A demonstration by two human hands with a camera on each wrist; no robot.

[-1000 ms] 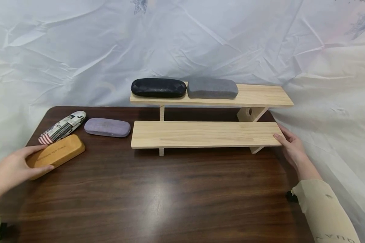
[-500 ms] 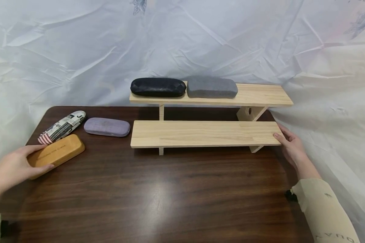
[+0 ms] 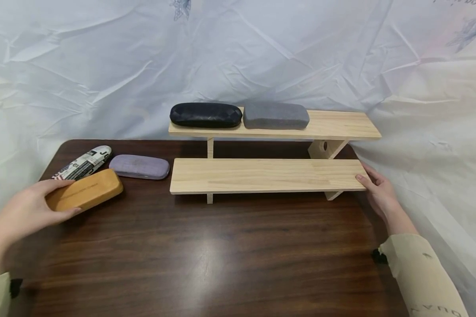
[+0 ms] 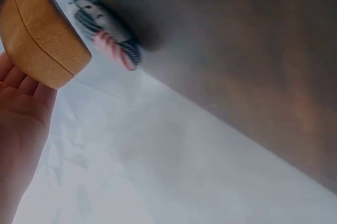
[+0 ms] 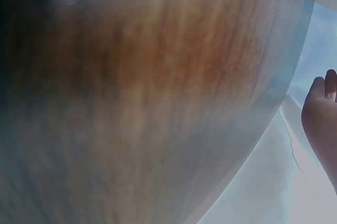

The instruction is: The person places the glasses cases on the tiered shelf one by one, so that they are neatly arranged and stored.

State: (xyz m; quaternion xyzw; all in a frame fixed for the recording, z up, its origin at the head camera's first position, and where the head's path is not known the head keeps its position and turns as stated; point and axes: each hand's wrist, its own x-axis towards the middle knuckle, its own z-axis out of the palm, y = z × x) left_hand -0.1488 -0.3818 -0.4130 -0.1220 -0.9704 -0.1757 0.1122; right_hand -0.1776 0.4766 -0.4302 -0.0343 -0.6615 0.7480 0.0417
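We've got the left hand (image 3: 31, 209) gripping the mustard case (image 3: 89, 192) between thumb and fingers, at the left side of the tabletop (image 3: 230, 246); we can't tell if the case touches the surface. Printed case (image 3: 88, 161) is just behind, partly hidden; purple case (image 3: 139, 167) lies between that and the wooden rack (image 3: 269, 165). Our right hand (image 3: 384, 198) holds the lower shelf (image 3: 267, 176) by its right end, thumb on top. Upper shelf (image 3: 343, 123): black case (image 3: 206, 115), gray case (image 3: 276, 116), side by side.

At the frame's left are a tan case (image 3: 88, 190), a mauve case (image 3: 139, 167) and a black-and-white lettered case (image 3: 85, 162).
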